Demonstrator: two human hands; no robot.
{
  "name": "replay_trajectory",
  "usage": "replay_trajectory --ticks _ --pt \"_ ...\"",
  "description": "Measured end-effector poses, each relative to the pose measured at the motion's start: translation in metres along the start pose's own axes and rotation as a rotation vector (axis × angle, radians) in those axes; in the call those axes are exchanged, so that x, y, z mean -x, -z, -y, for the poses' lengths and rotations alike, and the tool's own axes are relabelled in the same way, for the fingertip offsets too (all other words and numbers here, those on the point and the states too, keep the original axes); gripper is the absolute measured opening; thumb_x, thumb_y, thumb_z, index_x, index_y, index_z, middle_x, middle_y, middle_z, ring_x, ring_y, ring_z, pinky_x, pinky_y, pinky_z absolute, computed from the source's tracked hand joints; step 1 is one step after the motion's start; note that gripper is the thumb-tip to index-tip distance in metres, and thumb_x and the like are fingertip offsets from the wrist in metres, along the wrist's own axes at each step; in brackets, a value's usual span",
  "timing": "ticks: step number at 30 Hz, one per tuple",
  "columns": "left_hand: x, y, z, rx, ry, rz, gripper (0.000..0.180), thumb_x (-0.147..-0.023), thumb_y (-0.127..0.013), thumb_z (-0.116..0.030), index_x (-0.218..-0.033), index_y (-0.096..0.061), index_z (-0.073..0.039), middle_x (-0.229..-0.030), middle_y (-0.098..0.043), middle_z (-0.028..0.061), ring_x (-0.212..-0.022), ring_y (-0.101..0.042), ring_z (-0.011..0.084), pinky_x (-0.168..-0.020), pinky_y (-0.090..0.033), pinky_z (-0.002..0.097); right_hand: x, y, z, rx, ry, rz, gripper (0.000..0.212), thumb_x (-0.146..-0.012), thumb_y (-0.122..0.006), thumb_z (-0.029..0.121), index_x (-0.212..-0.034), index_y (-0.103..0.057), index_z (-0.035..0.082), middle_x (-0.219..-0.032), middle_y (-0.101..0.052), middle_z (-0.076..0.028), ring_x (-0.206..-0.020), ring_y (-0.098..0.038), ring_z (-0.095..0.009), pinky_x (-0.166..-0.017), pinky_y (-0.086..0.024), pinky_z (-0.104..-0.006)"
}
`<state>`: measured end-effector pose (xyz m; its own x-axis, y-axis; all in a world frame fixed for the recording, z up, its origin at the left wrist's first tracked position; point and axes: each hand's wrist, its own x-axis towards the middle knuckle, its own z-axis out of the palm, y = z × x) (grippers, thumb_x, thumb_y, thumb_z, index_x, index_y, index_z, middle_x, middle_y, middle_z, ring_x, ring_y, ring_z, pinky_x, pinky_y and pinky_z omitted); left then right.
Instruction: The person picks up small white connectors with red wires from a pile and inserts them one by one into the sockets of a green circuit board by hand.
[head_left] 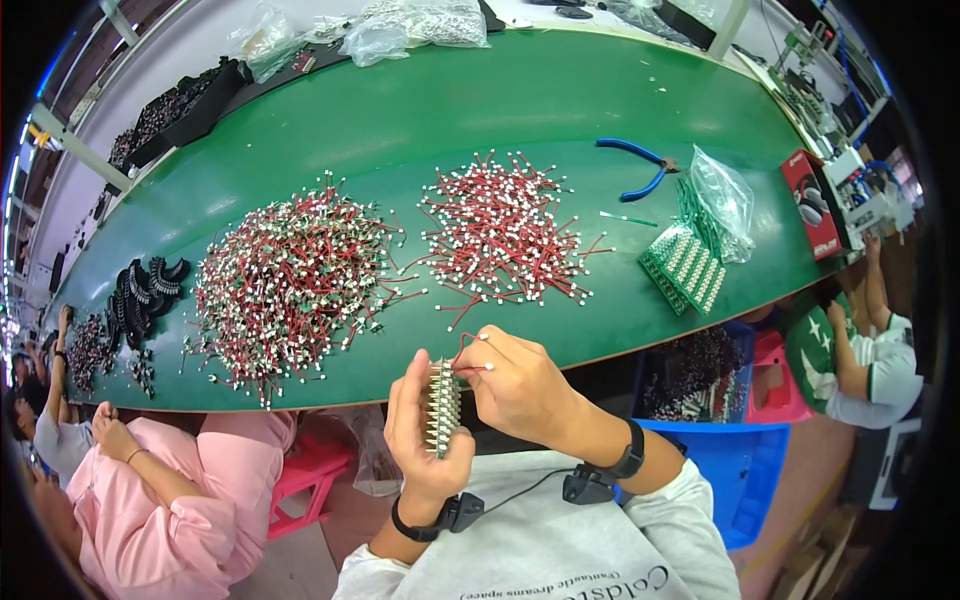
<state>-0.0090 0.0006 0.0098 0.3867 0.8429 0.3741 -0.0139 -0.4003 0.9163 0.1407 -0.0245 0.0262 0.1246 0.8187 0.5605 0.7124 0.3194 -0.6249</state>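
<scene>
My left hand grips a narrow panel of small circuit boards upright between fingers and thumb, just off the table's near edge. A row of metal-looking points runs along the panel's side. Pinched in my right hand is a short red wire lead with white plugs, held against the panel's upper end. Whether a plug is seated there is hidden by my fingers. Beyond my hands lies a loose pile of red wire leads. A larger pile of red leads mixed with small green-and-white parts spreads to its left.
To the right on the green table are stacked board panels, a clear bag, blue-handled cutters and a red box. Black curved parts lie left. Co-workers sit either side; a blue bin stands below right.
</scene>
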Motion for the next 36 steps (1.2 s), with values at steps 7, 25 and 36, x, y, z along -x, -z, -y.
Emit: replay_trajectory --ticks 7,25,36 --pt "-0.008 0.034 0.000 0.501 0.134 -0.330 0.084 -0.060 -0.043 0.003 -0.143 -0.036 0.011 -0.129 -0.053 0.0210 -0.118 -0.058 0.0322 -0.102 -0.048 0.0420 -0.057 -0.002 -0.035 -0.393 -0.236 0.179 0.015 -0.088 -0.068 0.011 -0.100 -0.071 0.001 -0.080 -0.069 -0.011 -0.066 -0.063 -0.016 -0.060 -0.050 -0.0292" --pt "0.002 0.077 -0.003 0.539 0.160 -0.545 0.084 -0.060 -0.043 -0.002 -0.143 -0.034 0.009 -0.123 -0.054 0.0238 -0.116 -0.059 0.0359 -0.097 -0.053 0.0435 -0.119 -0.019 -0.066 0.010 0.100 -0.174 0.006 -0.083 -0.066 0.003 -0.088 -0.061 0.004 -0.092 -0.064 -0.011 -0.093 -0.058 -0.031 -0.084 -0.047 -0.0395" --pt "0.011 0.091 -0.006 0.438 0.104 -0.569 0.086 -0.063 -0.048 -0.011 -0.145 -0.033 0.006 -0.124 -0.054 0.0291 -0.119 -0.056 0.0402 -0.104 -0.047 0.0488 0.056 -0.027 0.033 -0.636 -0.251 0.439 0.011 -0.095 -0.052 0.005 -0.094 -0.058 -0.004 -0.085 -0.062 -0.019 -0.080 -0.063 -0.037 -0.074 -0.052 -0.0411"
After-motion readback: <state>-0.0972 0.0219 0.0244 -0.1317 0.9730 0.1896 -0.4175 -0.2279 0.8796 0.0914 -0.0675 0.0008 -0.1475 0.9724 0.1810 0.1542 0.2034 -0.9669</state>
